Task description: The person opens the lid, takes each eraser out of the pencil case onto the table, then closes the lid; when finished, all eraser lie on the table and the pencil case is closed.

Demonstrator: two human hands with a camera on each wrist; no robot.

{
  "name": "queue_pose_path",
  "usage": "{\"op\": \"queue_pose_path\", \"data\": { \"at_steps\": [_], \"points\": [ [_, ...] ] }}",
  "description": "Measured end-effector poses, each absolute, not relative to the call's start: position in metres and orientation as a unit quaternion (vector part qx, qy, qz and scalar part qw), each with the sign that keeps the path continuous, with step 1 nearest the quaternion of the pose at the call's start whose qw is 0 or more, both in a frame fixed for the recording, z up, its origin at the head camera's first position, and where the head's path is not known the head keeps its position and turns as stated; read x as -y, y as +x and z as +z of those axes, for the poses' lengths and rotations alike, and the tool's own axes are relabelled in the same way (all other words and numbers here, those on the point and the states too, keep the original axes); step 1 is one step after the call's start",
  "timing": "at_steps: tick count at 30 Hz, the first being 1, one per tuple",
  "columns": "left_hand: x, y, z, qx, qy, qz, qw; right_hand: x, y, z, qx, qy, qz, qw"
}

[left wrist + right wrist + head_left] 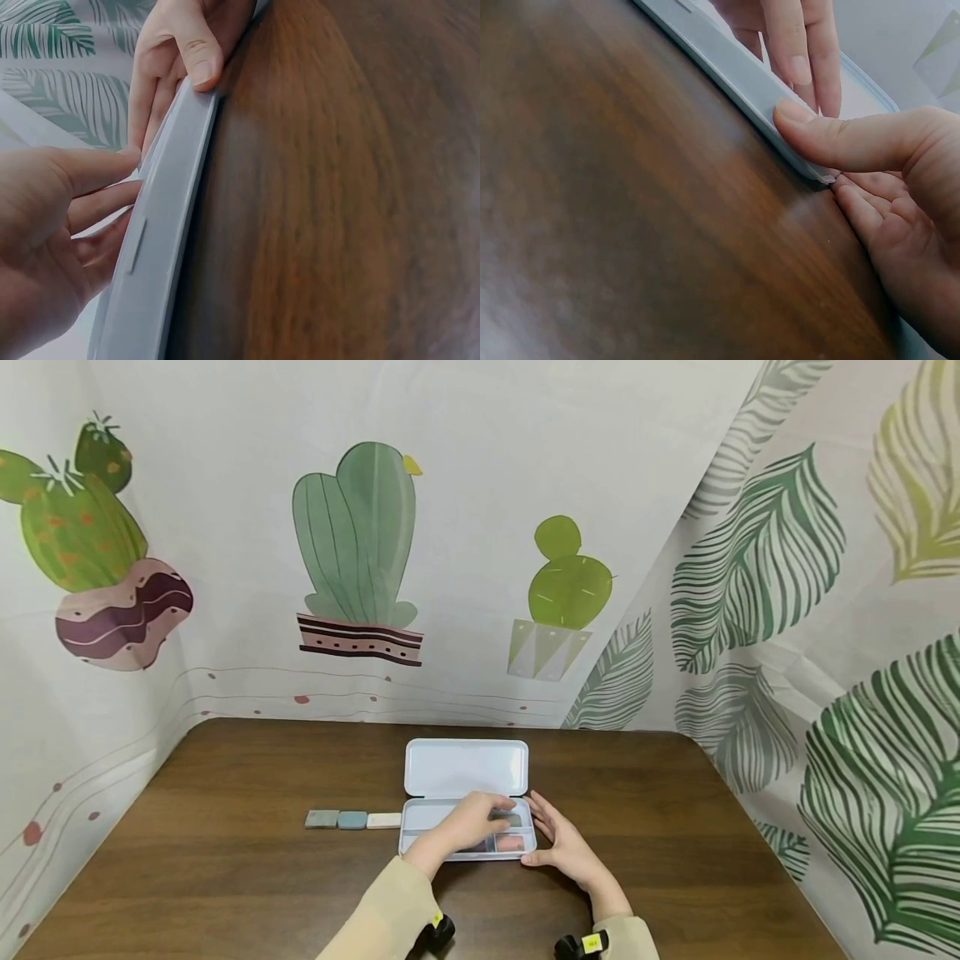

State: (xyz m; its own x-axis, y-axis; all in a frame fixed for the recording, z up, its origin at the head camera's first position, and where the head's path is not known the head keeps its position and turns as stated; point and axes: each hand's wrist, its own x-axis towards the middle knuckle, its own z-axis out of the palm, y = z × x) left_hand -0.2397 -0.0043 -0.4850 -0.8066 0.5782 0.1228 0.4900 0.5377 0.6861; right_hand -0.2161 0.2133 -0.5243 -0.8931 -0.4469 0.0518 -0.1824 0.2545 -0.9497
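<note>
A pale blue pencil case (pixel 427 811) lies on the table with its lid (pixel 467 767) tipped back. My left hand (pixel 471 821) reaches into the case, thumb and fingers pointing down by a grey-green block (pixel 513 819) in the back right compartment; I cannot tell whether they pinch it. A pink block (pixel 510 842) lies in the front right compartment. My right hand (pixel 564 850) grips the case's right end. In the right wrist view, its thumb (pixel 802 120) presses the front wall near the corner, and its other fingers are round the end.
Left of the case, a grey block (pixel 322 818), a blue block (pixel 352 820) and a white block (pixel 384 820) lie in a row, the white one beside the case wall. Behind the brown wooden table (pixel 225 877) hangs a printed cloth (pixel 480 527).
</note>
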Motion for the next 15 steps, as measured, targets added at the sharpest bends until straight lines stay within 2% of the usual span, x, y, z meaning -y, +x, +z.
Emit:
{"op": "queue_pose_path", "data": {
  "at_steps": [15],
  "points": [
    [0.0037,-0.2388,-0.4907,-0.877,0.302,0.369,0.063,-0.2132,-0.2170,-0.5253,-0.782,-0.203,-0.579,0.112]
  ]
}}
